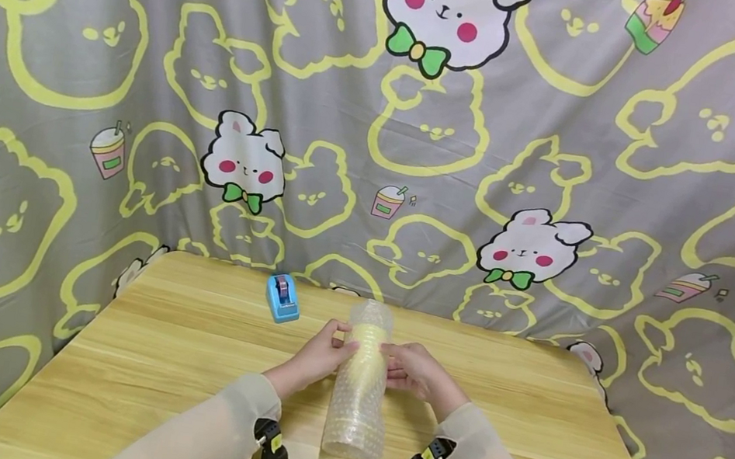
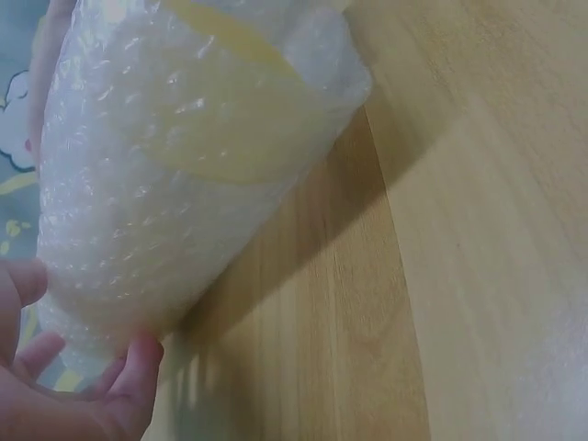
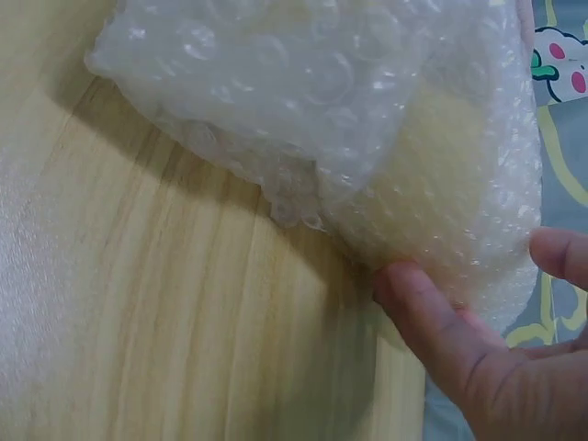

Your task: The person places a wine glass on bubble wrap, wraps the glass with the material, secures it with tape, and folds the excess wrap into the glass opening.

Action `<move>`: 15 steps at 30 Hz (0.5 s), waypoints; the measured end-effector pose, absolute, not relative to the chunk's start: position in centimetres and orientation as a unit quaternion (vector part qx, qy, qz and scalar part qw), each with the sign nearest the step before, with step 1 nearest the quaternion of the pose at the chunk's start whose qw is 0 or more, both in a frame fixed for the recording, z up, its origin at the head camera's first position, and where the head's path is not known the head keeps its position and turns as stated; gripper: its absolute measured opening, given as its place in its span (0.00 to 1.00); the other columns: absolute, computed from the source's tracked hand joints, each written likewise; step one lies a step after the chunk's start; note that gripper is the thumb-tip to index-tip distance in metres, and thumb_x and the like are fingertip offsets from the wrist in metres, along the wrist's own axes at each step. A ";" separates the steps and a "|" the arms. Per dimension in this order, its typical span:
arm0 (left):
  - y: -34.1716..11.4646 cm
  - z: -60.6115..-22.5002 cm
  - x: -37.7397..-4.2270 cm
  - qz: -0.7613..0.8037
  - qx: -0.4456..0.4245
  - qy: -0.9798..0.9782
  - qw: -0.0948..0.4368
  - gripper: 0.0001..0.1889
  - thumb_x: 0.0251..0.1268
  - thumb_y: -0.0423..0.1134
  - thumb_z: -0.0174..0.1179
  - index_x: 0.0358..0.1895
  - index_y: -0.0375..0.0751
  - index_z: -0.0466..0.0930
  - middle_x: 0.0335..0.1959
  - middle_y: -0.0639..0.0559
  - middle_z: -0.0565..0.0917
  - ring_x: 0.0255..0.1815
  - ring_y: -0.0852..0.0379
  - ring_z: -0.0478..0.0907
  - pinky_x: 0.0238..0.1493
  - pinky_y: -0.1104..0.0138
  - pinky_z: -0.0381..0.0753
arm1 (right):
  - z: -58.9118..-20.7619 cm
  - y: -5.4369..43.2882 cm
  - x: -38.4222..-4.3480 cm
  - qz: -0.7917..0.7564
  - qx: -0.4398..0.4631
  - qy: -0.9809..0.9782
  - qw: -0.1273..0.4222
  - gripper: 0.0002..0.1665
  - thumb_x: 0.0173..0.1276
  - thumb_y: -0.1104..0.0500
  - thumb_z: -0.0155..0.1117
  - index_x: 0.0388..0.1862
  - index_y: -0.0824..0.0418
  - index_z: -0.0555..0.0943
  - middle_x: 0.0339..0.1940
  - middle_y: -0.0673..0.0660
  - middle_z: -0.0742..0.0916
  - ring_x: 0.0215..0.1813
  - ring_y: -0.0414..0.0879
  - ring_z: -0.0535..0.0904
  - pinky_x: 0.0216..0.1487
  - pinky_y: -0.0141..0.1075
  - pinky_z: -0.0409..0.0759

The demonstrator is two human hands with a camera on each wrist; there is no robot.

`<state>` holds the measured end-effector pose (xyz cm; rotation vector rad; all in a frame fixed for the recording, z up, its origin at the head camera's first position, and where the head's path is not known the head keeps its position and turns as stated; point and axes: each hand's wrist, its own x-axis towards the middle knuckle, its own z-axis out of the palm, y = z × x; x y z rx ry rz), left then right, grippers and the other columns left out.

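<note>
A long roll of clear bubble wrap [image 1: 358, 405] lies on the table, pointing away from me, with something yellow showing through it. What the yellow thing is cannot be made out. My left hand [image 1: 320, 352] holds the roll's left side near its far end, thumb on top. From the right side, my right hand [image 1: 418, 370] grips it at about the same height. In the left wrist view the fingertips [image 2: 142, 354] press into the wrap [image 2: 138, 220]. The right wrist view shows the right thumb [image 3: 413, 294] against the wrap [image 3: 441, 175] beside a loose, uneven edge.
A blue tape dispenser [image 1: 283, 298] stands near the table's back edge, left of the roll. The wooden table [image 1: 194, 362] is enclosed by a grey patterned curtain [image 1: 327, 114] behind and at both sides. Black wrist cameras [image 1: 270, 445] sit on both forearms.
</note>
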<state>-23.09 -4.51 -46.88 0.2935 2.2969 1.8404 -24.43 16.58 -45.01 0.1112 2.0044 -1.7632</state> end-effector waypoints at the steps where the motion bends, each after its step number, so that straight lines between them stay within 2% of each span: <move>1: -4.5 -46.8 -23.0 0.619 0.098 0.774 0.091 0.24 0.76 0.43 0.56 0.66 0.34 0.65 0.47 0.34 0.79 0.40 0.49 0.80 0.40 0.57 0.82 | -44.9 16.6 -24.4 -0.638 0.037 0.733 0.233 0.25 0.76 0.55 0.56 0.55 0.78 0.71 0.34 0.60 0.85 0.33 0.45 0.84 0.40 0.38 0.86; 8: -4.0 -46.8 -23.0 0.597 0.092 0.794 0.073 0.24 0.75 0.44 0.59 0.64 0.35 0.66 0.47 0.35 0.79 0.39 0.49 0.80 0.38 0.59 0.82 | -44.7 16.6 -24.6 -0.636 0.033 0.736 0.231 0.17 0.77 0.58 0.53 0.48 0.75 0.75 0.28 0.55 0.81 0.29 0.41 0.81 0.37 0.34 0.84; 10: -3.9 -46.9 -23.2 0.588 0.090 0.801 0.066 0.24 0.74 0.45 0.59 0.64 0.36 0.67 0.48 0.35 0.79 0.40 0.49 0.80 0.38 0.59 0.82 | -44.8 16.6 -24.7 -0.636 0.029 0.735 0.233 0.14 0.75 0.59 0.52 0.42 0.72 0.76 0.24 0.52 0.80 0.27 0.39 0.80 0.36 0.33 0.84; 15: -3.6 -47.1 -23.3 0.570 0.086 0.815 0.059 0.24 0.73 0.47 0.60 0.64 0.38 0.68 0.50 0.35 0.79 0.45 0.46 0.80 0.41 0.57 0.82 | -44.9 16.4 -24.8 -0.640 0.036 0.731 0.234 0.16 0.74 0.55 0.55 0.38 0.69 0.78 0.21 0.50 0.81 0.26 0.38 0.80 0.36 0.34 0.84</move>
